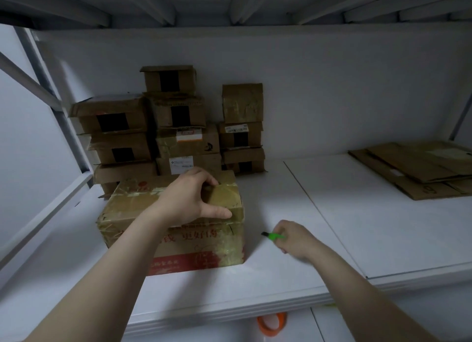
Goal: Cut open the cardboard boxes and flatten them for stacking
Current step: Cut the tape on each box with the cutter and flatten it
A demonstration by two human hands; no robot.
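the box (127,209) is sitting on the worktop (281,203), wrapped in glossy tape. the left hand (189,198) is gripping its top near the right end, fingers curling over the far edge and thumb pressing along the near edge. the right hand (293,237) is hovering just right of the box, clamped round a green cutter (273,236) whose dark tip is pointing at the box without touching it; whether the blade is out is too small to tell. the step in hand is looking like the first cut through the top tape. to do it well, the blade should be entering at the taped seam and running shallow along it, away from the left hand, which is better sliding toward the box's left end first. the tape is looking thick and crinkled, so the blade may be snagging; steady downward pressure will be stopping the box from skidding. behind the box a stack (178,127) of more boxes is waiting, well to its right flat cardboard (421,168) is lying, and below its front an orange tape roll (272,325) is showing.
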